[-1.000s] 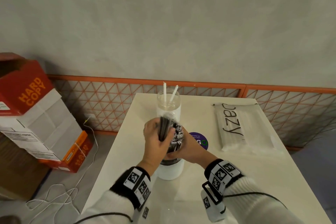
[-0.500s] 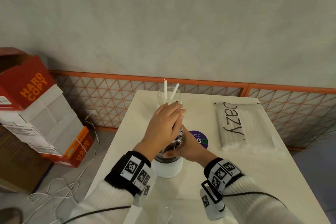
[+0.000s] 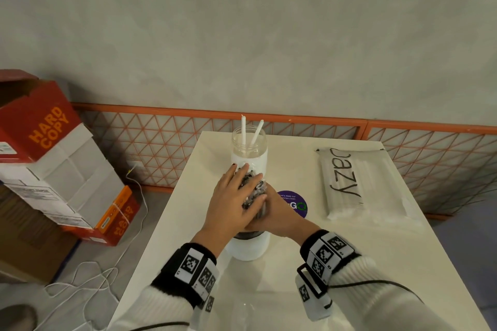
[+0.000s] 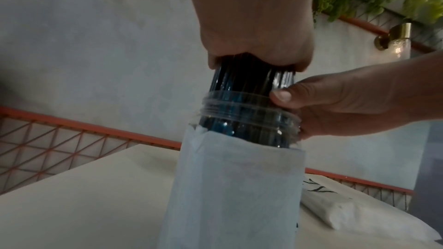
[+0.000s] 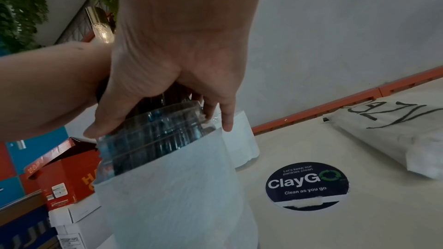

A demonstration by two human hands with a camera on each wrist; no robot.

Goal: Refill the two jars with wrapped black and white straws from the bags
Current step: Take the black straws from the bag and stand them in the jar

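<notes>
While my left hand (image 3: 233, 203) lies flat with straight fingers on top of the black straws (image 4: 249, 78), pressing their ends, the near jar (image 4: 239, 186) stands upright on the bench (image 3: 349, 263) under it, wrapped in white paper. My right hand (image 3: 279, 219) curls round that jar's clear neck, thumb at the rim. Behind stands the far jar (image 3: 249, 146) with two white straws (image 3: 250, 133). Further right lies a bag of white straws (image 3: 357, 185), flat on the bench.
</notes>
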